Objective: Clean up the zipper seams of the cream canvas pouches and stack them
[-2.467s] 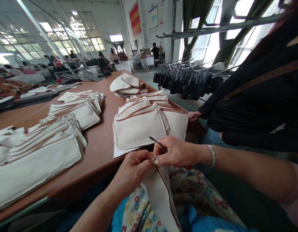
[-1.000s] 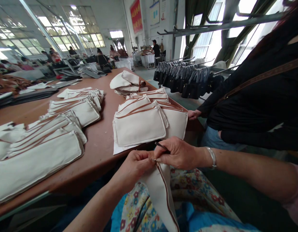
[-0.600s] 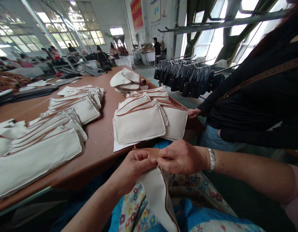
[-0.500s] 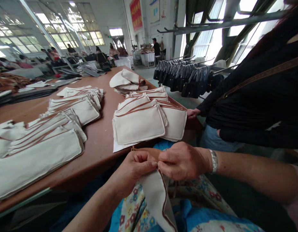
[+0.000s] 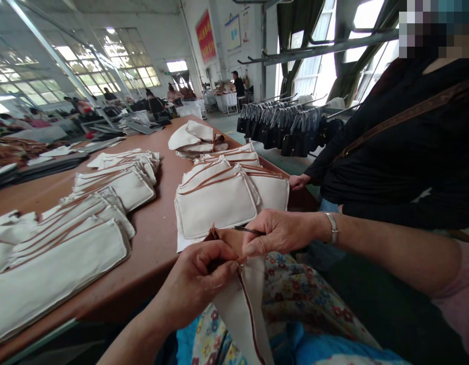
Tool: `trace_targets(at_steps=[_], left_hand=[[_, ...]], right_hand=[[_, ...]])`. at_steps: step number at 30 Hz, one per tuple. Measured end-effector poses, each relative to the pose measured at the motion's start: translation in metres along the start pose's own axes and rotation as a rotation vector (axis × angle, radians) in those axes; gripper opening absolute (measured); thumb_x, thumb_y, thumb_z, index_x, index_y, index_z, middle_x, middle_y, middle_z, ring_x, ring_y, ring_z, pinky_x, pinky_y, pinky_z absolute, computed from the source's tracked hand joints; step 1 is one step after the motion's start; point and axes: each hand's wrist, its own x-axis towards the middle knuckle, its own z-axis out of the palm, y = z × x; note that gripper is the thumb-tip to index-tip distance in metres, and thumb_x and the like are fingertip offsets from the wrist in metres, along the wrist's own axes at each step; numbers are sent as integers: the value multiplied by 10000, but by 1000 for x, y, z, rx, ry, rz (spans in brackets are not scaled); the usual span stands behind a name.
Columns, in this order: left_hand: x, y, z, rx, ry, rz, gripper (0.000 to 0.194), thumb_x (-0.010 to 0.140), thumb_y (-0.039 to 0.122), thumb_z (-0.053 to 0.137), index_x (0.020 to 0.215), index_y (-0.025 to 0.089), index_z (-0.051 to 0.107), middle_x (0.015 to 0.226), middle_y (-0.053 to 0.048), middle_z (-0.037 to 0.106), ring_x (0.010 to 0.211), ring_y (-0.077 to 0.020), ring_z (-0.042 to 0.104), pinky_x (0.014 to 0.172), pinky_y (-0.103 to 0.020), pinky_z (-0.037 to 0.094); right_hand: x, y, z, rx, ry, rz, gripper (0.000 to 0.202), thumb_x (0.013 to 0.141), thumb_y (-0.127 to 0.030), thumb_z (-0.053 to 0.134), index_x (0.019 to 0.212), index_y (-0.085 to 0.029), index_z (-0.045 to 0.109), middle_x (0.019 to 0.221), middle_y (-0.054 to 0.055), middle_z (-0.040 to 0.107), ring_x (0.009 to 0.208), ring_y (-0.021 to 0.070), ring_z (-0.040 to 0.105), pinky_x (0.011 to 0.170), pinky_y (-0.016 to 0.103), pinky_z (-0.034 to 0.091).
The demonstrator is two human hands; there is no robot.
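In my lap lies a white leather piece (image 5: pixel 234 309) with a brown edge strip along it and tan material (image 5: pixel 230 238) at its upper end. My left hand (image 5: pixel 207 268) pinches its edge between thumb and fingers. Close beside it, my right hand (image 5: pixel 276 233) is closed, its fingertips at the same edge. A thin dark tool (image 5: pixel 249 230) sticks out from the right fingers; its exact kind is unclear. What lies between the fingertips is mostly hidden. Just beyond the hands, a stack of white pouches (image 5: pixel 215 203) with brown trim rests on the table.
More white pouches (image 5: pixel 67 258) lie in rows on the brown table (image 5: pixel 154 223) at left. Folded white pieces (image 5: pixel 191 137) sit farther back. At right stands a person in black (image 5: pixel 394 137), one hand at the table edge. Dark bags (image 5: pixel 291 137) hang from a rack behind.
My right hand has shifted up slightly and turned, so the dark tool now shows. My left hand still pinches the white leather piece. The view has tilted a little.
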Motion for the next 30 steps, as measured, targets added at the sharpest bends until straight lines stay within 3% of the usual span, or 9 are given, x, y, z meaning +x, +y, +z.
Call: trace_targets(at_steps=[5, 8, 13, 16, 21, 23, 26, 30], left_hand=[[-1, 1, -4, -69, -26, 11, 217, 855, 300, 644, 732, 123, 627, 639, 14, 518, 556, -81, 410, 481, -182, 307], [2, 0, -4, -92, -27, 41, 212, 854, 298, 661, 732, 126, 638, 673, -3, 565, 594, -98, 468, 526, -191, 366], [6, 3, -2, -8, -35, 71, 192, 891, 314, 638, 915, 135, 703, 869, -60, 671, 830, -186, 589, 732, -259, 461], [6, 5, -7, 45, -35, 90, 195, 890, 328, 648, 894, 139, 698, 858, -40, 654, 812, -166, 557, 726, -245, 442], [7, 2, -29, -124, -273, -80, 430, 698, 484, 811, 876, 120, 666, 766, -4, 575, 673, -126, 470, 553, -202, 345], [8, 1, -32, -149, -304, -78, 476, 756, 558, 733, 895, 107, 671, 772, -20, 576, 676, -132, 466, 563, -212, 345], [10, -1, -24, -95, -242, 9, 436, 903, 527, 569, 851, 106, 665, 807, -32, 557, 714, -135, 454, 608, -219, 352], [9, -7, -9, -1, -105, 36, 403, 920, 494, 559, 740, 134, 580, 686, 23, 421, 617, -101, 332, 535, -203, 274]], right_hand=[[1, 6, 12, -60, 56, -160, 235, 893, -317, 601, 799, -101, 612, 683, -19, 514, 606, 76, 440, 550, 186, 359], [-1, 12, 18, -54, 147, -217, 165, 858, -259, 627, 802, -105, 612, 721, 0, 568, 642, 87, 493, 591, 191, 397], [-2, 4, 11, 99, 91, 78, 288, 896, -397, 593, 956, -118, 632, 622, -42, 514, 513, 70, 436, 467, 172, 328], [3, -1, 10, 16, 110, 38, 253, 896, -354, 594, 854, -107, 625, 610, -51, 459, 524, 57, 376, 471, 164, 296], [9, 1, 13, 17, 86, -85, 257, 881, -340, 604, 801, -96, 600, 659, -34, 466, 596, 75, 389, 540, 192, 333], [9, 3, 14, -2, 96, -116, 252, 886, -333, 594, 806, -94, 596, 670, -28, 484, 606, 78, 397, 549, 194, 338], [9, 8, 17, -39, 151, -168, 251, 889, -329, 593, 793, -97, 586, 654, -33, 477, 590, 71, 386, 532, 186, 324], [13, 14, 25, 2, 209, -143, 333, 877, -403, 624, 734, -109, 558, 628, -40, 452, 566, 60, 359, 497, 175, 294]])
